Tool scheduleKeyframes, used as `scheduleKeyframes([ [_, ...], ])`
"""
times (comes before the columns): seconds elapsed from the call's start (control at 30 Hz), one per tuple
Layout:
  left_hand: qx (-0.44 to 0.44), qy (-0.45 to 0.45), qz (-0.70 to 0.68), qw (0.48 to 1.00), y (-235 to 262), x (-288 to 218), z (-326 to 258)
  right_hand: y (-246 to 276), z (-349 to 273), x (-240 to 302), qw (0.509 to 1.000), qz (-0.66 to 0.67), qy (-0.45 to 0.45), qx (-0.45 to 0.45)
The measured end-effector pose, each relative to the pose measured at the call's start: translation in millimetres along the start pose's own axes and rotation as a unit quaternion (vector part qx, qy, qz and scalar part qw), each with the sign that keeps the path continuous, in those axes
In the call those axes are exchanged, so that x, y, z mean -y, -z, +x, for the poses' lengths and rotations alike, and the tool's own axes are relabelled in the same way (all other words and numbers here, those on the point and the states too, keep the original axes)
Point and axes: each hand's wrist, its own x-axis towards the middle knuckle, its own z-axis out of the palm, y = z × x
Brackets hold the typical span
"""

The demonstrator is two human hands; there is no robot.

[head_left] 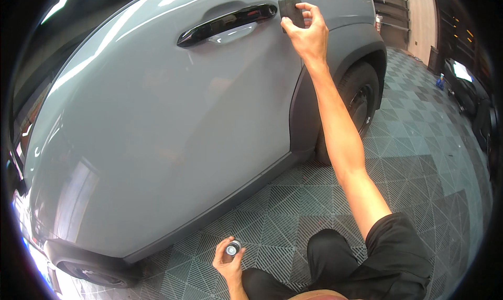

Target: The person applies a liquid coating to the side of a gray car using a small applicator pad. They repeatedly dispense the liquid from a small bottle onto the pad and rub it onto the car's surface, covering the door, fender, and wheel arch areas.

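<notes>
My right hand (312, 31) grips a dark, flat applicator pad (290, 12) against the grey car door (199, 121), just behind the glossy black door handle (225, 23). The pad lies close to the seam at the door's rear edge. Low in front of me, my left hand (227, 263) is closed around a small bottle (233, 248) with a pale round top. The bottle is held clear of the car, above the floor. What it contains cannot be seen.
The rear wheel (360, 98) sits under a dark arch at right, the front wheel (94, 274) at lower left. Patterned tiles (414, 148) cover the floor. A blue bottle (440, 81) stands far right near dark items. My bent knees (331, 255) are close below.
</notes>
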Motion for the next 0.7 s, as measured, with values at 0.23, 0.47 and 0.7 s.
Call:
scheduleKeyframes([
  [0.23, 0.009, -0.039, 0.0, 0.999, 18.4, -18.1, -0.8, -38.3, -37.0, 46.1, 0.991, -0.075, 0.097, -0.055],
  [0.47, -0.001, -0.05, 0.005, 0.999, 21.1, -28.6, -20.3, -72.5, -77.7, 99.9, 0.969, -0.105, 0.204, -0.092],
  [0.7, -0.004, -0.051, 0.011, 0.999, 18.8, -37.5, -32.2, -78.4, -88.3, 128.2, 0.945, -0.139, 0.296, 0.003],
])
